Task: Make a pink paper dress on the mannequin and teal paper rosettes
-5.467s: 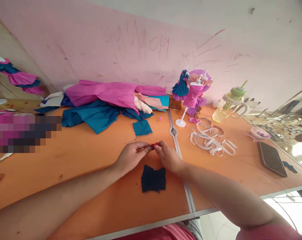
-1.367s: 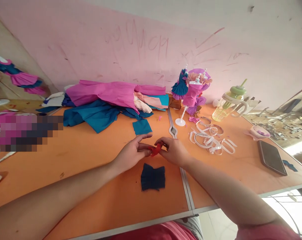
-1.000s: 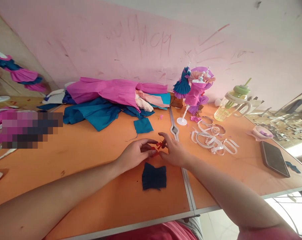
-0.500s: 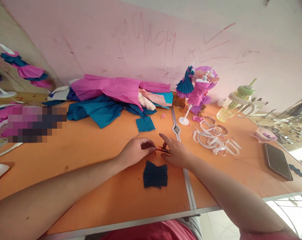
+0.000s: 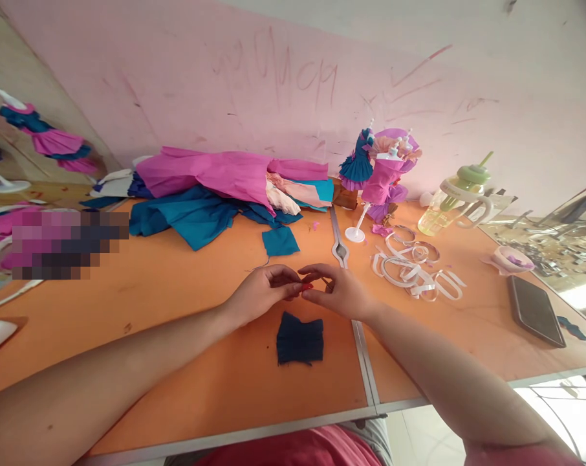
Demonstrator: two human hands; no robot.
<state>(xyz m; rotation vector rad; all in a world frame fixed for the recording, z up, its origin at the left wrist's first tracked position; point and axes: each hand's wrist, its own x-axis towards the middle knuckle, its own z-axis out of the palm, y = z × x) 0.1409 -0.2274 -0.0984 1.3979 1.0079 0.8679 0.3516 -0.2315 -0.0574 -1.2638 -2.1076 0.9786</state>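
Between the fingertips of both hands is a small red piece (image 5: pixel 307 287), too small for me to tell its kind. My left hand (image 5: pixel 261 290) is closed, thumb and forefinger pinching its left end. From the other side, my right hand (image 5: pixel 344 292) has thumb and forefinger closed at the same piece. A bit of the small scissors (image 5: pixel 328 283) shows inside my right hand, mostly hidden by the fingers. A dark blue cloth piece (image 5: pixel 300 338) lies flat just below the hands. Beyond them lies a teal cloth square (image 5: pixel 280 241) with a thread at its corner.
Pink and teal fabric (image 5: pixel 210 171) is heaped against the wall. Doll stands with small dresses (image 5: pixel 381 184) stand at the back right, beside a drink bottle (image 5: pixel 453 200). Coiled white strips (image 5: pixel 409 272) and a phone (image 5: pixel 535 310) lie to the right. A metal seam (image 5: pixel 363 362) crosses the orange table.
My right hand has moved in to meet the left at the red piece, and its fingers have closed. The scissor blades, earlier pointing at the red piece, are now tucked within the right hand.
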